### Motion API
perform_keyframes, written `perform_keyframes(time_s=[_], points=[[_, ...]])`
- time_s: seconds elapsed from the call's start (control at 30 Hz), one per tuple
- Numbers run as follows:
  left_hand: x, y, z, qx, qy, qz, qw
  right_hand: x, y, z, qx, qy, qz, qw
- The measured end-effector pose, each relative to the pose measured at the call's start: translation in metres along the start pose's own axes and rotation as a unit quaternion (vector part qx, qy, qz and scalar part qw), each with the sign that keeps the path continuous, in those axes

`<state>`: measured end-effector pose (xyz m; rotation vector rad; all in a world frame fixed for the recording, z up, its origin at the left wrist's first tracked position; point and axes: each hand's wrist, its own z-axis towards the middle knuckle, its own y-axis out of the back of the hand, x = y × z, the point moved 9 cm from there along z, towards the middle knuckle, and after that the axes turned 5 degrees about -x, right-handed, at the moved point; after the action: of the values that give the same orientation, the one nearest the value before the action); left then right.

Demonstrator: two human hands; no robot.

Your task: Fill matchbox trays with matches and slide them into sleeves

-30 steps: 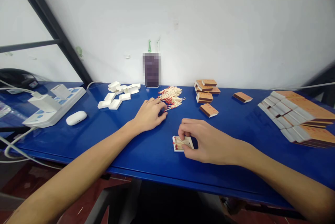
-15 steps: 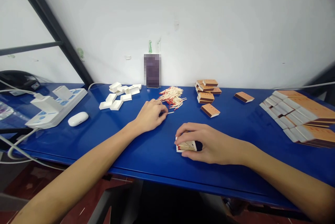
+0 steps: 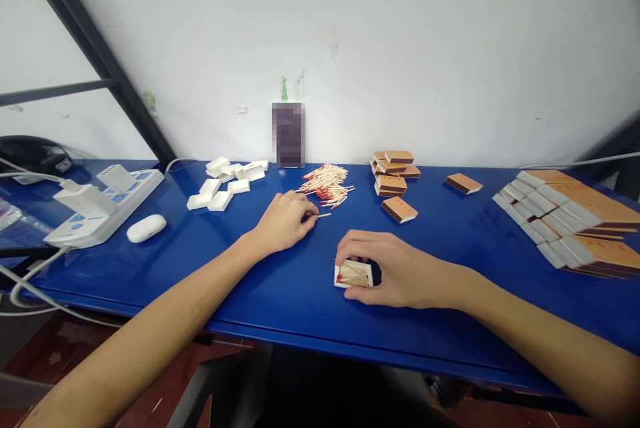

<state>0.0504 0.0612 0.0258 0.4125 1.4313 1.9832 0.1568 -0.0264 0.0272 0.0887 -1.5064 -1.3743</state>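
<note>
My left hand (image 3: 284,221) rests on the blue tabletop with thumb and fingers pinched together around one end of a single match (image 3: 325,215). Just behind its fingertips lies a loose heap of red-tipped matches (image 3: 326,183). My right hand (image 3: 387,271) is curled around a small white matchbox tray (image 3: 367,283), thumb along the near side and fingers at the far side. Inside that tray lie several matches (image 3: 353,275), their red heads toward the left end. The palm hides part of the tray's surroundings on the right.
Several empty white trays (image 3: 220,201) lie at the back left. Orange-brown matchboxes (image 3: 391,185) are piled behind my right hand, with a larger stack (image 3: 575,215) at the far right. A power strip (image 3: 107,211) and white earbud case (image 3: 147,229) sit left. A pixelated dark object (image 3: 289,136) leans against the wall.
The fingers of my right hand have drawn back from over the tray, so more of its matches show. My left hand keeps its pinch near the heap. The view has shifted slightly.
</note>
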Motion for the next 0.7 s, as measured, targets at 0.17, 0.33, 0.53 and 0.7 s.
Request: perform_keyframes(time_s=[0.17, 0.33, 0.53, 0.7], points=[[-0.0006, 0.0006, 0.0001, -0.003, -0.005, -0.002, 1.0, -0.0014, 0.0017, 0.002, -0.009, -0.005, 0.004, 1.0], [0.0005, 0.001, 0.0001, 0.0, 0.004, -0.01, 1.0, -0.0034, 0.0008, 0.0023, -0.009, -0.007, 0.008, 1.0], [-0.0002, -0.0025, -0.002, 0.013, 0.003, -0.015, 1.0, -0.0039, 0.0002, 0.001, -0.013, 0.002, 0.013, 1.0], [0.0004, -0.0054, -0.0033, 0.018, 0.003, -0.007, 1.0, -0.0027, 0.0052, 0.0, -0.041, 0.02, -0.024, 0.999]])
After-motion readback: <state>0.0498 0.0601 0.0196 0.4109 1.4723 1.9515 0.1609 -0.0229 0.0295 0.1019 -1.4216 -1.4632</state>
